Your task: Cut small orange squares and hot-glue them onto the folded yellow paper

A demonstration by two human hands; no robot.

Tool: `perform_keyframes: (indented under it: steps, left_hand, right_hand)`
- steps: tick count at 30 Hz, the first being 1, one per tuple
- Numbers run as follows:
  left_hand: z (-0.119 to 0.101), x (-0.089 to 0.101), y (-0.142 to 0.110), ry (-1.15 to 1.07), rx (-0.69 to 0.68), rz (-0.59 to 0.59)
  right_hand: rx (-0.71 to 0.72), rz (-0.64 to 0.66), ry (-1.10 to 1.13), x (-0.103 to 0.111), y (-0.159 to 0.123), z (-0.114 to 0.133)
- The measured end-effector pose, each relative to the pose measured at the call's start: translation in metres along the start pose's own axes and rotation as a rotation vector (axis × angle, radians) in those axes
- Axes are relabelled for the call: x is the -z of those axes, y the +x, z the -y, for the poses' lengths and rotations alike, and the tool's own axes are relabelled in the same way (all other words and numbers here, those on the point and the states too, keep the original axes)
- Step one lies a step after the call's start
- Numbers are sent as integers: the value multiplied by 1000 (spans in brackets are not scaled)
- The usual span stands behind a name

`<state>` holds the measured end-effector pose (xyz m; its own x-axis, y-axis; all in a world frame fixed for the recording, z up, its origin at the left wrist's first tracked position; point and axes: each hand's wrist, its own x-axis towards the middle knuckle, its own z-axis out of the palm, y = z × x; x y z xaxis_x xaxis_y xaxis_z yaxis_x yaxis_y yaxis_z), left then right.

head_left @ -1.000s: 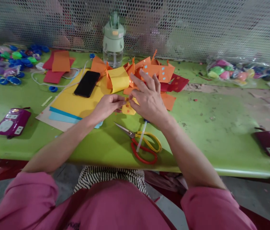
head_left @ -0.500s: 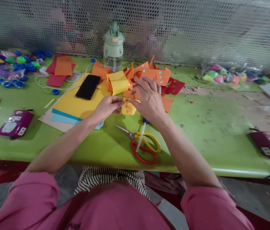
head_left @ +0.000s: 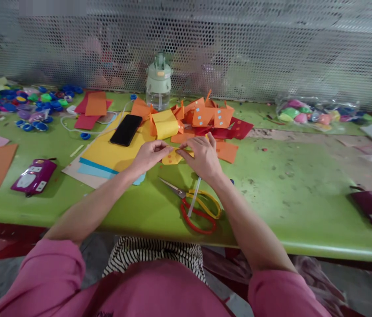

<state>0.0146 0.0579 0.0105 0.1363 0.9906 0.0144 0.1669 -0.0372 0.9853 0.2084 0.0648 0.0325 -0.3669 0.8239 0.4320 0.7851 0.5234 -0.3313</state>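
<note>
A small yellow paper piece (head_left: 172,157) with orange squares on it is pinched along its left side by my left hand (head_left: 151,156). Close against the piece's upper right is my right hand (head_left: 204,156), thumb and forefinger drawn together; what lies between those fingertips is too small to make out. Below the hands lie scissors (head_left: 181,193) with one red and one yellow handle, and a thin whitish stick (head_left: 194,198) rests across them. Beyond the hands is a pile of folded orange paper pieces (head_left: 202,115) with small pale squares, along with a curled yellow paper (head_left: 164,124).
A black phone (head_left: 126,130) sits on yellow sheets (head_left: 102,154) at left. Behind stands a bottle (head_left: 158,83) before a perforated metal screen (head_left: 238,57). Purple devices (head_left: 34,177) flank the green table (head_left: 281,198). Colourful small pieces (head_left: 41,99) and a bagged lot (head_left: 314,112) lie farther back.
My right hand has come down from the orange pile toward my left hand, its fingers closing at the yellow piece. The camera view has tilted slightly upward.
</note>
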Motion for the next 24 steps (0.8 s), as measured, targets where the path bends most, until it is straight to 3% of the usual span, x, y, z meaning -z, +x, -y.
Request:
perform_keyframes:
  steps: [4, 11, 20, 24]
  left_hand:
    - [0, 0, 1, -40, 35, -5]
    - [-7, 3, 3, -263, 293, 10]
    - [-5, 13, 9, -211, 191, -28]
    - [-11, 22, 8, -151, 139, 114]
  right_hand:
    - [-24, 4, 55, 0, 0, 0]
    - [-95, 32, 190, 4, 3, -5]
    - [-107, 33, 255, 10, 7, -11]
    - [-90, 79, 275, 11, 18, -7]
